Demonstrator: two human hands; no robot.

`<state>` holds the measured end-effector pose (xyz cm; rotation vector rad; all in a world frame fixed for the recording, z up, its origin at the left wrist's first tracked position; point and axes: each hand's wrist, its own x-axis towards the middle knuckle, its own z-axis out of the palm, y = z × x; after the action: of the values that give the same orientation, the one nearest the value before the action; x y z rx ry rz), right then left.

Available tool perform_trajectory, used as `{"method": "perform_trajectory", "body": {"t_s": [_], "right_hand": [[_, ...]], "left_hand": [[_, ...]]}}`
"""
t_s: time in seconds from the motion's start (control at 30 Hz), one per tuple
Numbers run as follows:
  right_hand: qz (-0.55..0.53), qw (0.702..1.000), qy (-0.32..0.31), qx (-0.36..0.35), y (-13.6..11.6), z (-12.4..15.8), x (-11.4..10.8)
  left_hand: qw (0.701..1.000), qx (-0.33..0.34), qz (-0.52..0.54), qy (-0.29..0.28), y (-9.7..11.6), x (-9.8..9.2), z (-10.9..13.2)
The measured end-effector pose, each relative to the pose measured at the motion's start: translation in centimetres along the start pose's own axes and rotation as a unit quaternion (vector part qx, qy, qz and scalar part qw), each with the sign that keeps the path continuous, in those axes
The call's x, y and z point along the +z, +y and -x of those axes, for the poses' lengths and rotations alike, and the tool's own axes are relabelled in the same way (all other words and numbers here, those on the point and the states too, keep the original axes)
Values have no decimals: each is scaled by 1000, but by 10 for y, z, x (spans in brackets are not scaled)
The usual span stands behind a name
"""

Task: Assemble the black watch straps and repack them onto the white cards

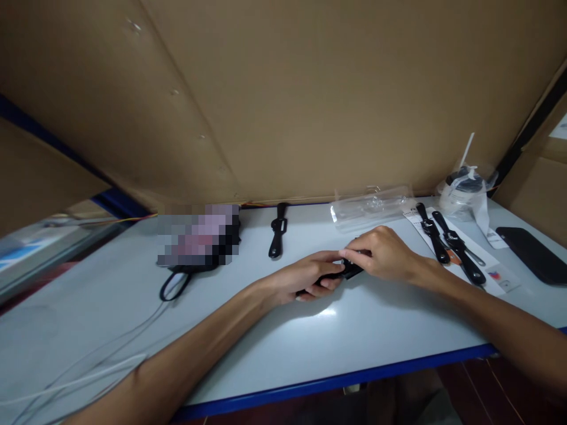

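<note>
Head view: a white cable (88, 376) is strewn at eight o'clock from a black tool (277, 236) on the pale, blue-edged surface (248, 342), backed by a cardboard wall (274, 100). At four, a dark piece (351, 270) is gripped by the left hand (310, 276) and pinched by the right hand (384, 252). At three, two similar tools (430, 229) are laid on a printed sheet (417, 226).

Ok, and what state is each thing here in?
Left hand: closed on held tool
Right hand: pinching held tool
Held tool: partly hidden by both hands
Lone tool: lying untouched
Two other tools: lying on printed paper
Clear packaging: lying; open or sealed, can't tell
Cup: upright, lidded, straw sticking out
Black flat object: lying flat
</note>
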<state>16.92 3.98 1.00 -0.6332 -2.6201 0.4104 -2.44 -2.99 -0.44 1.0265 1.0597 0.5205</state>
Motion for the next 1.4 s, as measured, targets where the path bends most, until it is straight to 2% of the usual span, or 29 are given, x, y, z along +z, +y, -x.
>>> {"method": "perform_trajectory", "body": {"t_s": [0.17, 0.37, 0.53, 0.63, 0.73, 1.03, 1.2, 1.4], "right_hand": [[41, 997, 45, 51, 4, -2, -1], [-5, 1000, 17, 11, 5, -2, -2], [-38, 999, 9, 34, 5, -2, 0], [-67, 996, 34, 48, 5, -3, 0], [-41, 996, 53, 56, 4, -3, -1], [86, 994, -14, 61, -6, 2, 11], [78, 990, -19, 112, -9, 0, 16], [74, 990, -28, 120, -6, 0, 10]], "left_hand": [[1000, -2, 2, -7, 0, 0, 0], [1000, -3, -1, -9, -1, 0, 0], [1000, -7, -9, -2, 1, 1, 1], [1000, -7, -7, -1, 1, 1, 1], [1000, -9, -8, 0, 1, 1, 1], [999, -15, -35, 6, 3, 4, 2], [999, -12, -46, -2, 2, 3, 1], [999, -6, -37, 8, 2, 4, 2]]}}
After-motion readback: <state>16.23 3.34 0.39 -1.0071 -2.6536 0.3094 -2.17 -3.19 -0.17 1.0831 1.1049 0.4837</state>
